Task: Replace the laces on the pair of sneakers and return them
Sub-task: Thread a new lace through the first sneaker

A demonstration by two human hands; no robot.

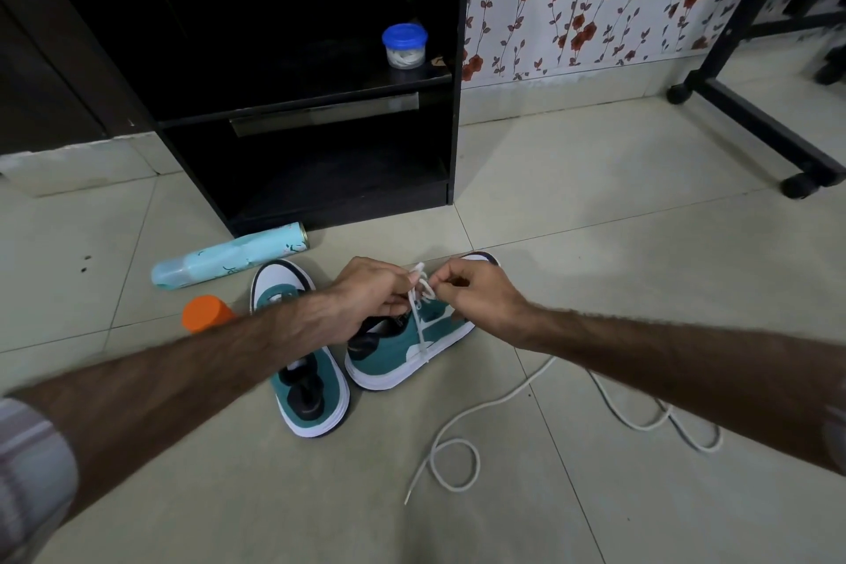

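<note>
Lacing the right-hand sneaker, with its mate yet to do.

Head view: both hands meet over the right sneaker, which sits on the tiled floor just beside the left sneaker. The left hand and right hand each have fingers curled and pinching a white lace at the eyelets, one strand hanging down the shoe's side. The left sneaker appears to carry no lace, though the forearm hides part of it. A second lace lies loose in loops on the floor to the right, well apart from both shoes. I judge the task under halfway: one shoe mid-lacing, the other untouched, and the return to the dark cabinet behind not yet begun.
</note>
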